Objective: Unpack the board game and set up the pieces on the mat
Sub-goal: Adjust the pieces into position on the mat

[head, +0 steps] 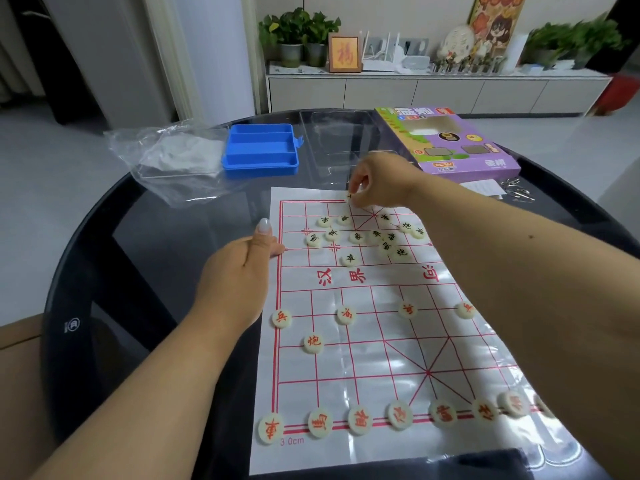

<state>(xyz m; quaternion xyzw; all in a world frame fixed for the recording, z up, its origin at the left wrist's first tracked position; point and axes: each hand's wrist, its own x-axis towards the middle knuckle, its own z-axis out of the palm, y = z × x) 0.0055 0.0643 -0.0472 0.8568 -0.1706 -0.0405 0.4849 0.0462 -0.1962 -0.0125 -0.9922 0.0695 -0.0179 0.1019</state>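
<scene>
1. The right hand (375, 181) pinched a pale round black-lettered game piece (350, 199) in its fingers over the far edge of the white red-gridded plastic mat (363, 355).
2. The left hand (242, 268) rested with fingers relaxed on the mat's left edge, on the round dark glass table (145, 237).

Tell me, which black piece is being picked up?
The one at the mat's far edge, pinched in the right hand's grip. The other black pieces lie flat, loose and untouched.

Mat (346, 459) margin reads "3.0cm", its river band "汉界"; near pieces (281, 318) show red "兵", "炮"
</scene>
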